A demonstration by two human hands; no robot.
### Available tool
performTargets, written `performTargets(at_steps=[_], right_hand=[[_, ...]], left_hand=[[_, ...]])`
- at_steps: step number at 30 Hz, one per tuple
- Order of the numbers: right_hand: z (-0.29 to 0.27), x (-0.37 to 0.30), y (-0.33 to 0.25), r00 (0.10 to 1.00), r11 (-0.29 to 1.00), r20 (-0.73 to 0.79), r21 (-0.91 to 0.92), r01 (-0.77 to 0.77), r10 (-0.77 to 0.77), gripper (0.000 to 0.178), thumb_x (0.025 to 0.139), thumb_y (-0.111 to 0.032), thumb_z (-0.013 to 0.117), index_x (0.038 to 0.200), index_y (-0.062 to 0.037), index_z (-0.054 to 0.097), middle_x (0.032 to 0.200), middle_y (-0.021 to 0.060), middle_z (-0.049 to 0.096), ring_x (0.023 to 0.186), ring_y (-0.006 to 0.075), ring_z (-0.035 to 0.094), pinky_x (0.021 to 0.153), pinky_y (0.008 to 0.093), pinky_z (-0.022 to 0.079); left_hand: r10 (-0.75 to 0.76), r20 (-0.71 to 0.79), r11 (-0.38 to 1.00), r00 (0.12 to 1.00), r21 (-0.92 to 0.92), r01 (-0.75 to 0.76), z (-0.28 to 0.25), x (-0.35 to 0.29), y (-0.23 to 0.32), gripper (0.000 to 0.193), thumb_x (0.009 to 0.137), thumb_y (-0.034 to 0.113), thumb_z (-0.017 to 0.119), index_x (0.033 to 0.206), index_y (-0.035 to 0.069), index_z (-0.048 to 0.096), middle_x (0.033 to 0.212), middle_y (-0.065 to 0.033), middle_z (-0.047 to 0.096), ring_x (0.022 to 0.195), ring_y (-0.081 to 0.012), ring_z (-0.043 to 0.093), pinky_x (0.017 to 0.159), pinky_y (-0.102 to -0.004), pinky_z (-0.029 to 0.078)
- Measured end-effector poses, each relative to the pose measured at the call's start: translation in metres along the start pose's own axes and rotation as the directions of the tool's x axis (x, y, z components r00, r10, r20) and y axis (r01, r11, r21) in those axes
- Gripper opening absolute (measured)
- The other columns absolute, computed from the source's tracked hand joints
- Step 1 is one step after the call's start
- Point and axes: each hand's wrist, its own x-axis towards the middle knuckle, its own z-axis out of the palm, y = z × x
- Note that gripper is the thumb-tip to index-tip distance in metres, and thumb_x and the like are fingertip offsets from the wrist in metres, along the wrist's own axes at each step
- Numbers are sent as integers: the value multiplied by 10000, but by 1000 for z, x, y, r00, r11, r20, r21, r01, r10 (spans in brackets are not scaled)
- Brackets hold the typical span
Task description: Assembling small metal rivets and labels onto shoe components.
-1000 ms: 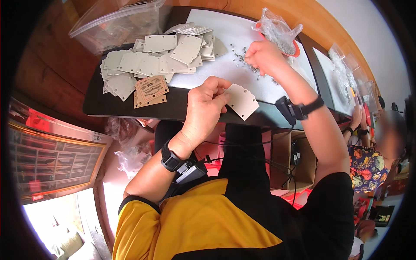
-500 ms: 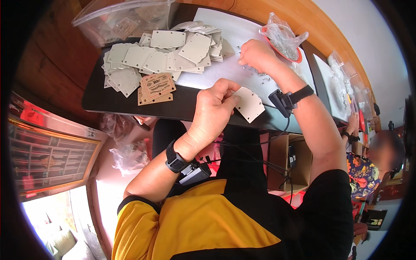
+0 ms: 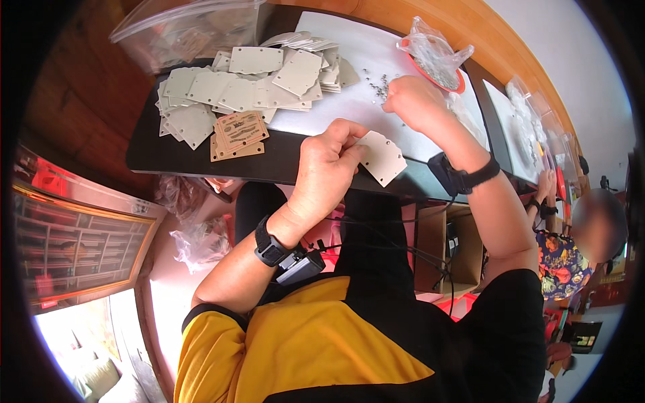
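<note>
My left hand [image 3: 330, 164] pinches a cream-white card [image 3: 383, 158] by its left edge, between thumb and fingers. The card has a scalloped edge and small holes, some with dark dots. My right hand [image 3: 415, 104] is beside a scatter of small metal pieces [image 3: 380, 87] on the white sheet. Its fingers are bent together, and whatever may be between them is hidden. Left of the hands, a heap of similar white cards [image 3: 236, 93] covers the table. Two brown printed cards [image 3: 240, 133] lie overlapped at the heap's near side.
A red bowl [image 3: 461, 84] holds a clear bag of small metal pieces at the back right. A clear plastic bin [image 3: 188, 37] stands back left. Below the table is an open cardboard box [image 3: 430, 255]. Another person [image 3: 568, 262] sits at the right.
My right hand has shifted right and a little toward me, uncovering more of the metal pieces. My left hand and its card have moved slightly left and away from me.
</note>
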Motion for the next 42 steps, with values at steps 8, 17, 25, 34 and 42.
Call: performTargets(at_steps=[8, 17, 25, 34, 42], right_hand=[[12, -35, 28, 990, 904, -124, 427, -11, 70, 165, 789, -194, 685, 828, -36, 665, 729, 101, 648, 692, 237, 609, 643, 371, 458], [15, -34, 33, 986, 893, -169, 443, 83, -8, 131, 768, -179, 670, 810, -56, 653, 679, 64, 609, 642, 183, 569, 598, 333, 423], [20, -28, 35, 981, 908, -180, 394, 144, -78, 133, 750, -185, 673, 825, -76, 668, 697, 82, 627, 663, 213, 591, 620, 346, 441], [8, -34, 29, 985, 913, -145, 385, 139, -89, 110, 767, -162, 668, 842, -82, 670, 723, 76, 637, 701, 198, 602, 667, 327, 455], [15, -29, 34, 969, 907, -157, 351, 234, -189, 103, 776, -146, 660, 860, -98, 695, 746, 66, 679, 707, 188, 638, 648, 314, 472]], left_hand=[[-14, 0, 1000, 1000, 24, 14, 1, -1, 3, 209, 868, 4, 637, 1077, 12, 629, 815, -5, 650, 614, -43, 529, 548, -194, 423], [-25, -32, 995, 999, 93, 28, 3, -3, 5, 209, 869, 27, 646, 1078, 31, 631, 842, -20, 669, 606, -39, 550, 470, -175, 384], [-39, -51, 993, 998, 105, 44, 6, -2, 10, 185, 860, 5, 632, 1045, 11, 624, 717, -11, 593, 588, -65, 535, 547, -222, 447], [-39, -44, 997, 998, 69, 42, 4, 0, 11, 187, 860, 3, 630, 1047, 8, 625, 726, -14, 602, 594, -64, 536, 556, -223, 453], [-44, -34, 998, 998, 44, 46, 5, -1, 10, 192, 859, -4, 628, 1051, 8, 625, 740, -17, 608, 602, -64, 537, 561, -225, 459]])
